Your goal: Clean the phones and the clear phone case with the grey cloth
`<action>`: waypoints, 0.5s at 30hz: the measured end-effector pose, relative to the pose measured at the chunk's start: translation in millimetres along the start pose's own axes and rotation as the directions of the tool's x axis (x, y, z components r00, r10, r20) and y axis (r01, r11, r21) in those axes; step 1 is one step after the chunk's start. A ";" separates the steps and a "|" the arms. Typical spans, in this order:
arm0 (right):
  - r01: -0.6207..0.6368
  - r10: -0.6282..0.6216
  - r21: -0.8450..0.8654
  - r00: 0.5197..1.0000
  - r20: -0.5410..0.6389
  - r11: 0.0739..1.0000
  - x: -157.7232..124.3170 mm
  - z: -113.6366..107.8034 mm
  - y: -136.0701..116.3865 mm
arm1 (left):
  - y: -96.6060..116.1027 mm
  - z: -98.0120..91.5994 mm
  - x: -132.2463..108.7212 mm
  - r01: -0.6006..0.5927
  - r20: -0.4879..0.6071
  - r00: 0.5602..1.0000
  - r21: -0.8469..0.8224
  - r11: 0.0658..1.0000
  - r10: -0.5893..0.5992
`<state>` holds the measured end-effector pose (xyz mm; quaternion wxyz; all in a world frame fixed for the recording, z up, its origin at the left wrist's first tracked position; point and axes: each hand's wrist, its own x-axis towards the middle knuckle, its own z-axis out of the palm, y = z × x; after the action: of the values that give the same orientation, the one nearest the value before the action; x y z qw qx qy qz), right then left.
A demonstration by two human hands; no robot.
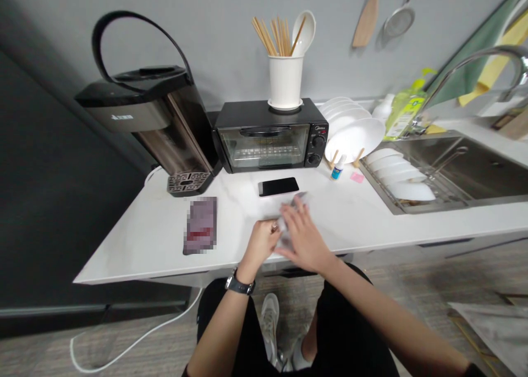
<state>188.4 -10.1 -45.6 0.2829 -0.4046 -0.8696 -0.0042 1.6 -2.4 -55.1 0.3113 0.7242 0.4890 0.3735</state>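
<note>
Close together over the front of the white counter (157,234) are both of my hands. My left hand (260,242), with a watch on its wrist, is closed around something small that I cannot make out. Beside it, my right hand (304,239) has its fingers stretched out and its thumb apart; it is slightly blurred. Between the hands and under the right fingers shows a thin pale, pinkish item (282,223), too smeared to name. Just beyond the hands lies a black phone (279,187). A small bottle with a blue label (337,168) stands to its right, near a pink piece (357,177).
A toaster oven (268,146) carries a white cup (285,83) of chopsticks. Left are a water dispenser (165,129) and a blurred-out purple item (201,223). Right are racked plates (355,138), a soap bottle (404,113) and a sink (457,201) holding white dishes (398,171).
</note>
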 end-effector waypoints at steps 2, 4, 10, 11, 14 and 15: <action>0.054 -0.054 0.006 0.998 0.045 0.999 -1.1 0.4 0.0 | 0.5 0.2 0.1 0.001 -0.003 1.000 -0.007 1.000 -0.001; -0.042 0.041 -0.032 0.999 -0.031 0.999 -2.5 0.7 -0.5 | 1.0 0.4 0.0 -0.001 -0.004 1.000 -0.022 1.000 0.001; 0.116 -0.116 -0.014 0.993 0.028 0.993 -2.7 1.1 -4.4 | -1.9 2.0 0.3 -0.028 -0.025 0.999 -0.037 0.999 0.027; 0.048 -0.048 -0.030 0.999 -0.002 0.998 -1.7 1.0 -4.4 | -2.9 2.2 0.4 -0.038 -0.022 0.999 -0.030 0.999 0.038; 0.135 -0.136 0.023 0.990 0.033 0.991 0.1 -0.1 -1.8 | -4.1 1.0 0.0 -0.061 -0.017 0.998 0.021 0.998 0.061; 0.210 -0.214 0.060 0.975 0.057 0.976 0.0 -1.4 0.9 | -3.1 -0.4 -0.3 -0.066 -0.020 0.998 0.037 0.997 0.067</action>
<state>189.7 -9.8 -44.6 0.2642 -0.3018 -0.9160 0.0016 -0.2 -1.6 -57.6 0.2803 0.7415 0.4746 0.3826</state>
